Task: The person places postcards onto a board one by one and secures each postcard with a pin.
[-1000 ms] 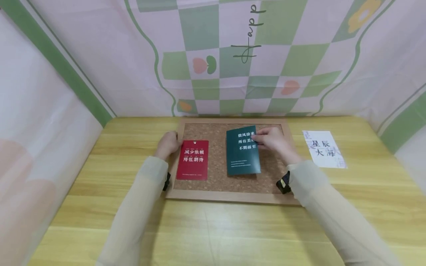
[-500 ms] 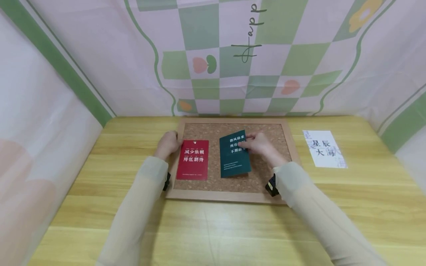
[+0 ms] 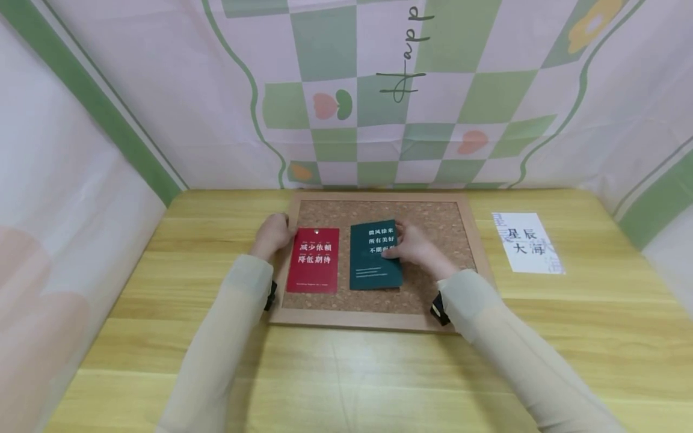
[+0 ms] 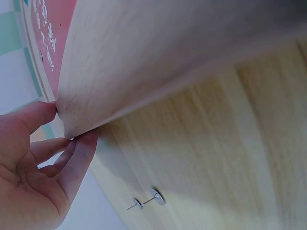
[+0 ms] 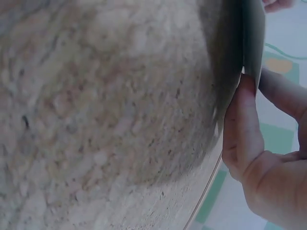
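Dark green card [image 3: 373, 267], right hand [image 3: 418, 245].
Card pinched at right edge, above corkboard [image 3: 433, 225]; left hand [image 3: 272, 234] pinching wooden frame [image 3: 357, 318].

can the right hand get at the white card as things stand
Probably not yet: the right hand is pinching the dark green card over the corkboard and would likely need to release it first. Otherwise, nothing visible covers the white card.
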`<move>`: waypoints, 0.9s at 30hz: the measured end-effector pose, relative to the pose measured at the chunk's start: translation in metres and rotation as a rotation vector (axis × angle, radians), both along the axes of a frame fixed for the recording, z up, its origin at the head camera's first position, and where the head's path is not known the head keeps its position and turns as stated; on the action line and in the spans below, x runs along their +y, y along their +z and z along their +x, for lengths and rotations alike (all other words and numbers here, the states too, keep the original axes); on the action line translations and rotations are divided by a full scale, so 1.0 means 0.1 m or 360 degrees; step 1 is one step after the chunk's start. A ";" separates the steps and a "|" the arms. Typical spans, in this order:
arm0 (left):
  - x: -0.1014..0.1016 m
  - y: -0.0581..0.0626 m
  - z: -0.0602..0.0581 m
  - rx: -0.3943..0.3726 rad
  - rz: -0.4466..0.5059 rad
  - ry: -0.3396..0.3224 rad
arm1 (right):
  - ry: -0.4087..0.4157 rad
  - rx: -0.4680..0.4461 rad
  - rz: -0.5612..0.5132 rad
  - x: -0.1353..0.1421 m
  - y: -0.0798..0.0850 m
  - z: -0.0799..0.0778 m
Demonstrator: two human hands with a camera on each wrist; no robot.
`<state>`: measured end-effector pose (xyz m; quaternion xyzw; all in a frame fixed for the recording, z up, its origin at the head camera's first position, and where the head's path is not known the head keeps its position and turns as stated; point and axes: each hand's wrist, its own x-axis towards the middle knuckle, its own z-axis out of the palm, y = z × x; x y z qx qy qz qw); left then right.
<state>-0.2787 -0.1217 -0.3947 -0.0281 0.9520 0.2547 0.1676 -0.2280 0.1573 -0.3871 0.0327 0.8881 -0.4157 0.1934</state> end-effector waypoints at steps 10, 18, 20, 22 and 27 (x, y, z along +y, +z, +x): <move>0.00 0.00 -0.01 -0.0007 -0.0008 -0.0004 | 0.0058 0.0028 0.0164 -0.08 -0.06 0.03; 0.00 -0.01 -0.01 0.0003 -0.0018 0.0004 | 0.0094 0.0032 0.0250 -0.13 -0.03 0.05; 0.01 -0.01 -0.01 0.0007 -0.0015 0.0008 | 0.0109 0.0032 0.0283 -0.14 -0.02 0.06; 0.01 -0.01 -0.01 0.0013 -0.0017 0.0008 | 0.0116 0.0027 0.0307 -0.15 -0.01 0.06; 0.01 -0.01 -0.01 0.0014 -0.0014 0.0016 | 0.0120 0.0035 0.0334 -0.16 -0.02 0.06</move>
